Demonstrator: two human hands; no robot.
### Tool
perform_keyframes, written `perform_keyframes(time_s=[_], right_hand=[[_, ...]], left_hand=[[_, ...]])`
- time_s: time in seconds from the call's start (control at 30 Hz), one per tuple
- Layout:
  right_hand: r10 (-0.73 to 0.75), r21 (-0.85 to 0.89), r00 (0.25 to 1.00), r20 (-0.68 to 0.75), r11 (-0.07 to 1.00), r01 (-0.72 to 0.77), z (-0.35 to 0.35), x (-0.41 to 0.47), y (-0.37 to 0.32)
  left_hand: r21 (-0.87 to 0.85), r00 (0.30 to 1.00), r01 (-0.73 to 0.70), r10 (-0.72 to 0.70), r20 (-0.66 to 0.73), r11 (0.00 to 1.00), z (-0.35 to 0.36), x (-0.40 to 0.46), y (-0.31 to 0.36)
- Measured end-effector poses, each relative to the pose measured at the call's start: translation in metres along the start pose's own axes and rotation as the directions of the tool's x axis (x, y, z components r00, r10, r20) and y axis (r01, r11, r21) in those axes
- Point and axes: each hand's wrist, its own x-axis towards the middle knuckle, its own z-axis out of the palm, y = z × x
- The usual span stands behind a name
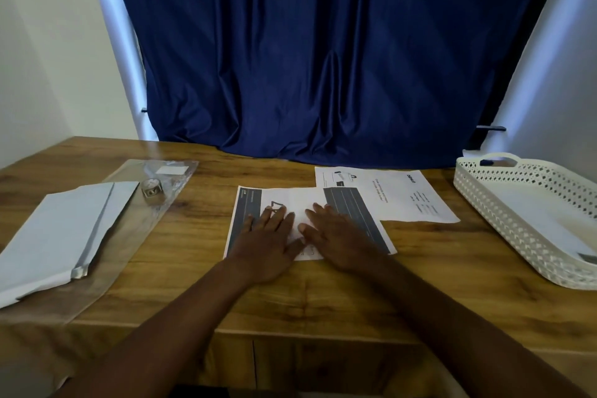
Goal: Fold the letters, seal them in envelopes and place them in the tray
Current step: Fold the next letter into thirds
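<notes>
A printed letter (300,200) with dark bands at both ends lies flat at the middle of the wooden table (206,284). My left hand (268,242) and my right hand (339,236) rest side by side on it, palms down, fingers straight. A second printed sheet (400,197) lies just behind and to the right, partly under the first. White envelopes (55,236) lie stacked at the left. The white perforated tray (504,220) stands at the right edge with an envelope or paper (546,223) inside.
A clear plastic bag (161,178) lies at the back left with a small roll of tape (151,192) on it. A dark blue curtain (323,58) hangs behind the table. The table's front edge runs below my forearms.
</notes>
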Motion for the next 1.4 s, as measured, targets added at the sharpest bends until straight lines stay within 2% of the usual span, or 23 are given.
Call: perform_keyframes(time_s=[0.13,0.3,0.47,0.57,0.7,0.77,0.9,1.03,1.23,1.3,1.4], right_hand=[[0.054,-0.135,0.998,-0.04,0.989,-0.058,-0.005,-0.011,0.048],[0.224,-0.087,0.973,-0.054,0.97,-0.228,-0.006,-0.02,0.069],[0.339,-0.119,0.898,-0.282,0.916,-0.383,-0.01,-0.03,0.065],[0.383,-0.184,0.869,-0.314,0.873,-0.452,-0.014,-0.034,0.061],[0.382,-0.211,0.857,-0.345,0.859,-0.467,-0.013,-0.032,0.054],[0.361,-0.223,0.861,-0.358,0.862,-0.454,-0.011,-0.032,0.052],[0.37,-0.199,0.857,-0.359,0.867,-0.457,-0.011,-0.034,0.051],[0.405,-0.165,0.843,-0.355,0.86,-0.483,-0.013,-0.033,0.053],[0.381,-0.012,0.859,-0.342,0.912,-0.409,-0.021,-0.027,0.049],[0.429,0.17,0.837,-0.339,0.903,-0.394,-0.028,-0.019,0.042],[0.534,0.553,0.824,-0.188,0.751,-0.361,-0.05,0.002,0.04]], left_hand=[[0.003,0.997,0.08,-0.08,-0.014,0.997,0.001,-0.01,-0.033],[-0.004,0.993,0.116,-0.116,-0.002,0.993,-0.004,-0.017,-0.041],[0.017,0.994,0.103,-0.103,0.045,0.995,-0.024,-0.015,-0.038],[0.002,0.997,0.082,-0.082,0.0,0.997,-0.038,-0.003,-0.035],[-0.067,0.997,-0.041,0.037,-0.061,0.997,-0.047,0.024,-0.021],[-0.072,0.996,-0.086,0.083,-0.043,0.994,-0.048,0.039,-0.02],[-0.117,0.993,-0.102,0.107,0.044,0.988,-0.04,0.058,-0.035],[-0.113,0.993,-0.121,0.121,-0.008,0.986,-0.02,0.062,-0.039],[-0.119,0.993,-0.119,0.117,-0.022,0.986,-0.018,0.065,-0.036],[-0.141,0.993,-0.119,0.117,-0.024,0.983,-0.018,0.066,-0.037],[-0.16,0.993,-0.122,0.12,-0.025,0.98,-0.019,0.07,-0.038]])
